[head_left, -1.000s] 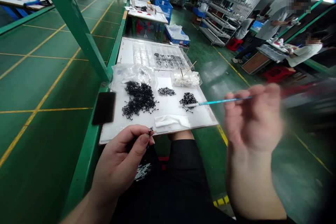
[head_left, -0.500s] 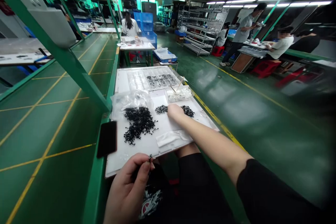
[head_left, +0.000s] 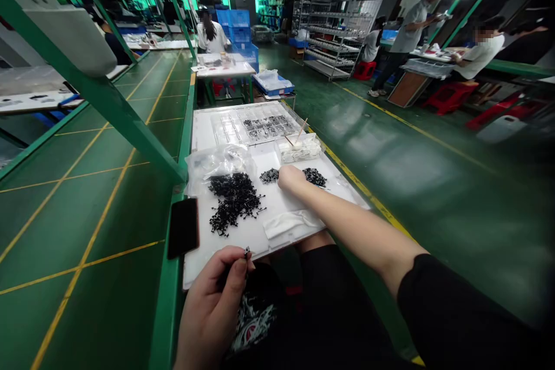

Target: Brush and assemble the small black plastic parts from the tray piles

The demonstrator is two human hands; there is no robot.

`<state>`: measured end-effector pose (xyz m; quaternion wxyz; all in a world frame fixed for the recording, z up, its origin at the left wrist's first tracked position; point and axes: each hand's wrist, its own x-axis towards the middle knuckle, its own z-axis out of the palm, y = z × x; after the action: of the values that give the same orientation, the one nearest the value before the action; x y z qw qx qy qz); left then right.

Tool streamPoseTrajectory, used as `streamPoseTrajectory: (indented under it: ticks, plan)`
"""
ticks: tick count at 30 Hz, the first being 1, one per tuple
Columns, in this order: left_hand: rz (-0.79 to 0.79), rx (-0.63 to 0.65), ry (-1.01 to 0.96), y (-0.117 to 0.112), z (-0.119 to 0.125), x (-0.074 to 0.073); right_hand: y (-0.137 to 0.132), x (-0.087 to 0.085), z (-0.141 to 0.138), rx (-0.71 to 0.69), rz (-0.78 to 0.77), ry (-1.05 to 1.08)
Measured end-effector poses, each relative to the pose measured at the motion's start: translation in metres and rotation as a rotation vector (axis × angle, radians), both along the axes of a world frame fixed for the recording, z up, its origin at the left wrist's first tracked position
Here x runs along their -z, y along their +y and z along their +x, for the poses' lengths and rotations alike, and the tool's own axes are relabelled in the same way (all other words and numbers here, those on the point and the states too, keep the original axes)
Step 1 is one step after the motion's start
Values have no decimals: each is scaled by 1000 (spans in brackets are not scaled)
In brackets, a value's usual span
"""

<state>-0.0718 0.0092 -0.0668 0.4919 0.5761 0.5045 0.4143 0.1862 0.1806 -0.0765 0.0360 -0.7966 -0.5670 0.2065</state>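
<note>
My left hand [head_left: 214, 303] is held over my lap just short of the white work board [head_left: 255, 237], with thumb and forefinger pinched on a tiny black part [head_left: 247, 252]. My right arm stretches forward. My right hand [head_left: 291, 176] rests on the board between a small pile of black parts [head_left: 269, 176] and another pile [head_left: 315, 177], its fingers bunched downward, and what they hold is hidden. A bigger heap of black parts [head_left: 234, 201] lies to the left, below a crumpled clear bag [head_left: 217, 161].
A black phone [head_left: 183, 226] lies at the board's left edge and a white wipe [head_left: 288, 222] near its front. Behind are a clear box with sticks [head_left: 299, 148] and a compartment tray [head_left: 255, 126]. A slanted green post [head_left: 108, 101] stands left. Other people work far back.
My right hand, raised and holding a blue stick a second ago, has reached out onto the board between the small piles. The view has tilted up. My left hand keeps its pinch.
</note>
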Motion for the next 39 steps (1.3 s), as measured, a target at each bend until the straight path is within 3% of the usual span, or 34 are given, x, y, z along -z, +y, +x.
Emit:
streamPoseTrajectory:
  ticks: [4, 8, 10, 12, 14, 18, 29, 36, 39]
  plan:
    - [2, 20, -36, 0, 1, -2, -29, -24, 1, -132, 172, 134]
    - [44, 64, -101, 1, 8, -4, -92, -62, -1, -278, 329, 370]
    - [55, 96, -126, 2, 13, -6, -125, -77, -4, -306, 408, 637]
    - [62, 121, -155, 1, 19, -8, -150, -85, -10, -346, 456, 840]
    - [72, 140, -179, 0, 24, -9, -165, -86, -17, -412, 509, 900]
    - [122, 199, -193, -4, 28, -8, -173, -74, -27, -458, 618, 904]
    - [180, 269, -188, -5, 21, -3, -171, -62, -35, -410, 614, 1058]
    - [239, 273, -160, -2, 22, -4, -173, -62, -35, -403, 530, 1027]
    - [351, 312, -99, 1, 19, -5, -172, -65, -32, -337, 384, 1004]
